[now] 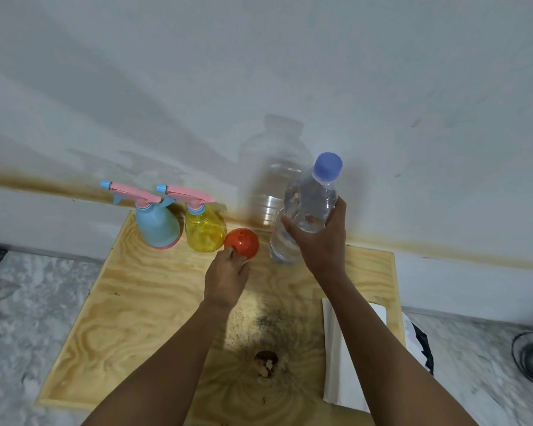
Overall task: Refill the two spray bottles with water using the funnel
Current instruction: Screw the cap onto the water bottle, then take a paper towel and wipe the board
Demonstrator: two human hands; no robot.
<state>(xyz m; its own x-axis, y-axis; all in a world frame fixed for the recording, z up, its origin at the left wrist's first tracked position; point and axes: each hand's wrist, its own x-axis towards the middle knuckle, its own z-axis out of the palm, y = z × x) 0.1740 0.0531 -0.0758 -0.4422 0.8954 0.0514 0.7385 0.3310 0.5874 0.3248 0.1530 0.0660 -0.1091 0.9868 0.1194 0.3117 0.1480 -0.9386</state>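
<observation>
Pouring not yet begun: left hand (228, 273) grips the round orange plastic funnel (243, 241), right hand (319, 244) clasps the capped clear plastic water bottle (310, 201).

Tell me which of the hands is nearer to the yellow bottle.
Left. The left hand holds the funnel right beside the yellow bottle; the right hand holds the water bottle farther right, beyond the funnel.
</observation>
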